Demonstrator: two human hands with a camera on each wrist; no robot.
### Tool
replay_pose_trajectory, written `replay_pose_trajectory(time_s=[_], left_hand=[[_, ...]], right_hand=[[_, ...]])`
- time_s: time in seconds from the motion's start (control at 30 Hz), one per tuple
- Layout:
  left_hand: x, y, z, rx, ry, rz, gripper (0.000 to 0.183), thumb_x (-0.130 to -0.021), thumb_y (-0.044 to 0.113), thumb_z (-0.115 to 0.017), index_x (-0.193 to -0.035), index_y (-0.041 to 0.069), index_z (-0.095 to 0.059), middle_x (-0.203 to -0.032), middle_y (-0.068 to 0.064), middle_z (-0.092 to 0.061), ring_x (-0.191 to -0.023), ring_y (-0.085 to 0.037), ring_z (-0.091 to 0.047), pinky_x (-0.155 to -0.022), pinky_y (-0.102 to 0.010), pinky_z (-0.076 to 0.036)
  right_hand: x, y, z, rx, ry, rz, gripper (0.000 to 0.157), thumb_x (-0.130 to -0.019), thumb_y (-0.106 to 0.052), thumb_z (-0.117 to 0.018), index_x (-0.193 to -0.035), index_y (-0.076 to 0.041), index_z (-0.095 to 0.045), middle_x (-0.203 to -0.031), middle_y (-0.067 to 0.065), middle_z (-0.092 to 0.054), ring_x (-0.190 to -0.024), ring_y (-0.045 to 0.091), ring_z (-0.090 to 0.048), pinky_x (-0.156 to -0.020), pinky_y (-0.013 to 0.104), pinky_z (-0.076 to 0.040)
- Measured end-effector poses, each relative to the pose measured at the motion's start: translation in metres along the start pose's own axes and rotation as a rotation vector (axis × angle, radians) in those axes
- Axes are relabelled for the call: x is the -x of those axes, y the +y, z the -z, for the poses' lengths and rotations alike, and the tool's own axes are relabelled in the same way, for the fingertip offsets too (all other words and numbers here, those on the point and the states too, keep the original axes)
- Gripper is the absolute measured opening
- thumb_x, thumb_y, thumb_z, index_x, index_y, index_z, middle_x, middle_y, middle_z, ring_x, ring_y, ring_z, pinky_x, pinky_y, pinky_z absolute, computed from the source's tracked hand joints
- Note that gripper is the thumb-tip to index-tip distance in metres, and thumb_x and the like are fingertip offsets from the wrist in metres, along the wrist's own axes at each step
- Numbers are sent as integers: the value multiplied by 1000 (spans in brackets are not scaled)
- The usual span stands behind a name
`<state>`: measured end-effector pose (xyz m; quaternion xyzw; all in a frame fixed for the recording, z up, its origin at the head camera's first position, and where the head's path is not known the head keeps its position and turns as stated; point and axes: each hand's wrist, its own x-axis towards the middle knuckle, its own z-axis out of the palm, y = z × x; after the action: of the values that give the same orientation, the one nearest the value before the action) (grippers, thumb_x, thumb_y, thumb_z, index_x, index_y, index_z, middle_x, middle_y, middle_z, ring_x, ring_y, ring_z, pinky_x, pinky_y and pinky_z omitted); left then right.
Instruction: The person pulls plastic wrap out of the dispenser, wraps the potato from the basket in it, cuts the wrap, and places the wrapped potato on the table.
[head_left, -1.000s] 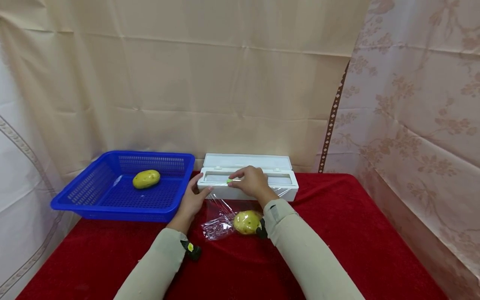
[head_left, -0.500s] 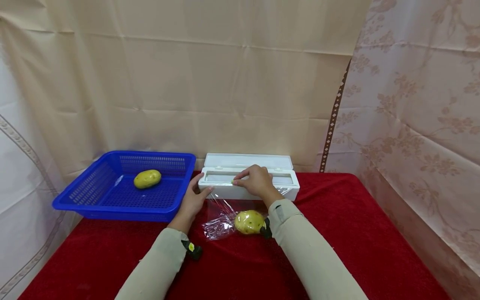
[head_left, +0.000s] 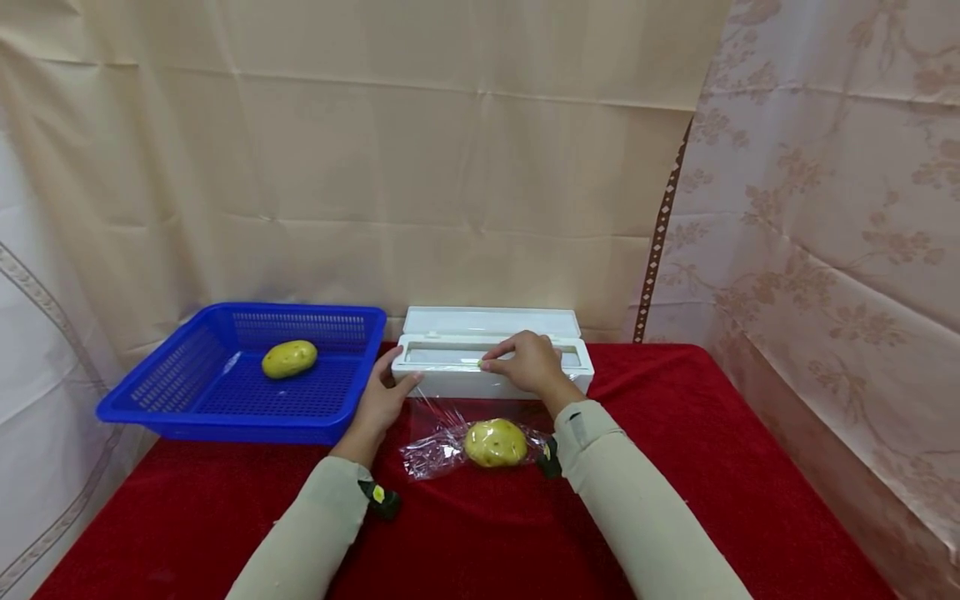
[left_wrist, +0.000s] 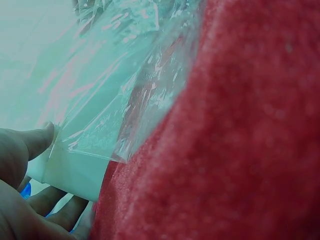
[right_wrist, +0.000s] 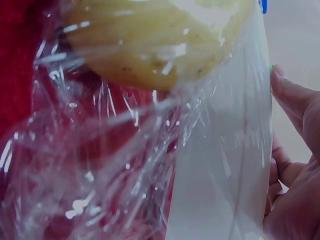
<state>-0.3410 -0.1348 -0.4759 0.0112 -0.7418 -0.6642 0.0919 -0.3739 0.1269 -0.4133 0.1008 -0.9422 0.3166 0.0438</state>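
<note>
With 12 o'clock taken as the curtain side, a small green tab (head_left: pixel 480 364) is pinched between thumb and fingertip of the right hand (head_left: pixel 531 365), on the box's 6 o'clock edge near mid-length. By the left hand (head_left: pixel 378 407) the 9 o'clock end of the white box (head_left: pixel 450 384) is gripped, thumb against the front wall, fingers round the end. The lid (head_left: pixel 491 321) is raised on the 12 o'clock side.

Clear film (head_left: pixel 427 456) hangs from the box front and reaches the near potato (head_left: pixel 495 443), which lies on the counter (head_left: pixel 720 483) at 6 o'clock from the box. Film is stretched over this potato and bunched towards 9 o'clock; whether it passes fully underneath cannot be told.

The film is judged light, limp, clingy and easily torn, best taken by its bunched ends. The potato should be firm and fairly weighty, slick under film, best cupped round its sides. The box seems stiff but light, so is best steadied by its ends.

At 9 o'clock from the box, another potato (head_left: pixel 289 359) is held in a blue basket (head_left: pixel 240 427).
</note>
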Motion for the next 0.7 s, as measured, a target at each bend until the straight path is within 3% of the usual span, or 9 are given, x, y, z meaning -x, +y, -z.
replay_pose_trajectory(time_s=[0.33, 0.7], left_hand=[[1, 0, 0, 26, -16, -4, 69, -98, 6, -69, -158, 6, -37, -161, -25, -39, -145, -40, -42, -118, -51, -36], [0, -2, -1, 29, 8, -19, 67, -97, 5, -70, -157, 6, -40, -156, -25, -44, -137, -36, -49, -109, -39, -43]], right_hand=[[1, 5, 5, 12, -8, 0, 9, -85, -47, -83, -89, -38, -83, -108, -10, -76, -115, 26, -59, -100, 58, -33], [1, 8, 11, 54, -9, 17, 7, -84, -46, -84, -87, -40, -83, -105, -10, -77, -112, 30, -60, -95, 62, -34]])
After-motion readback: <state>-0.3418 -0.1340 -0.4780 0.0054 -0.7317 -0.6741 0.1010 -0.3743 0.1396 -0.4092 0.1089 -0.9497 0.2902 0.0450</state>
